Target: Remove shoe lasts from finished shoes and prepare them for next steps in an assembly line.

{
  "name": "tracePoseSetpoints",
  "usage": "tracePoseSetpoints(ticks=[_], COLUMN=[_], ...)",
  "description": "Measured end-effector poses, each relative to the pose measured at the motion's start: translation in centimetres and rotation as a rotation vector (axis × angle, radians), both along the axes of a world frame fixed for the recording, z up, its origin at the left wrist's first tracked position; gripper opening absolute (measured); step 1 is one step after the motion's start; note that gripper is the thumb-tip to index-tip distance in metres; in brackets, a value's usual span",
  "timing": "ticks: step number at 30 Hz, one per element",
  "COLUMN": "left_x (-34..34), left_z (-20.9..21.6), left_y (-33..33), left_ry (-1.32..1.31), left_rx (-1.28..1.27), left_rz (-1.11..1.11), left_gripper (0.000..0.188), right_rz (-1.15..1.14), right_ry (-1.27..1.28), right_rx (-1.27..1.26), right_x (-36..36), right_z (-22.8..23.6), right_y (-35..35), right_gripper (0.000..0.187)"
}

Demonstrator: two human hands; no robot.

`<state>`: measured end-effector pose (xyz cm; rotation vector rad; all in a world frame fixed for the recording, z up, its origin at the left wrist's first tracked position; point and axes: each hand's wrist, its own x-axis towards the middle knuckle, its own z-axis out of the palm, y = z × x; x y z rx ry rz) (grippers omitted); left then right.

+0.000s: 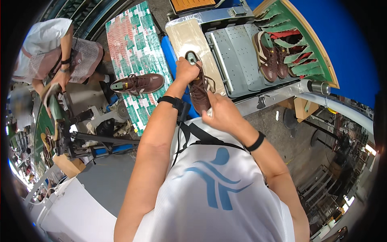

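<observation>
A brown leather sneaker (198,96) with pale side stripes and brown laces is in front of me, its toe toward my body. My left hand (186,71) is closed on its collar and tongue. Beside the toe, my right hand (226,115) has its fingers pinched together around a small whitish bit (209,112), too small to name; the fingertips are close against the shoe's side. A similar brown sneaker (141,83) lies on a board wrapped in green, white and red tape (139,40), left of my left arm.
On the right, two more brown sneakers (266,58) stand on grey perforated conveyor plates (234,38) before a tunnel opening hung with green and red strips (310,44). A tan taped board (185,34) lies beyond my left hand. At left, a person (60,52) handles a shoe.
</observation>
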<state>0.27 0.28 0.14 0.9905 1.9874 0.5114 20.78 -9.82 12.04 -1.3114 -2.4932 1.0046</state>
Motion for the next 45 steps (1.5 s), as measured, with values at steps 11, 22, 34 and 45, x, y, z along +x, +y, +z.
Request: tracePoseSetpoints(ticks=[11, 22, 34, 45], left_x=[0.0, 0.4, 0.8, 1.1], left_z=[1.1, 1.5, 1.1, 1.1], left_y=[-0.1, -0.2, -0.2, -0.3], left_ry=[-0.014, -0.005, 0.015, 0.014], left_rx=[-0.026, -0.043, -0.086, 0.026], left_rz=[-0.031, -0.002, 0.038, 0.082], left_gripper=[0.093, 0.094, 0.090, 0.082], right_rz=[-0.015, 0.055, 0.166, 0.278], right_ry=[-0.200, -0.007, -0.068, 0.089], right_rx=[0.171, 0.151, 0.069, 0.029], right_x=[-0.4, -1.7, -4.4, -4.4], right_z=[-2.6, 0.9, -0.6, -3.0], right_y=[1.0, 0.0, -0.4, 2.2], right_gripper=[0.068, 0.077, 0.078, 0.075])
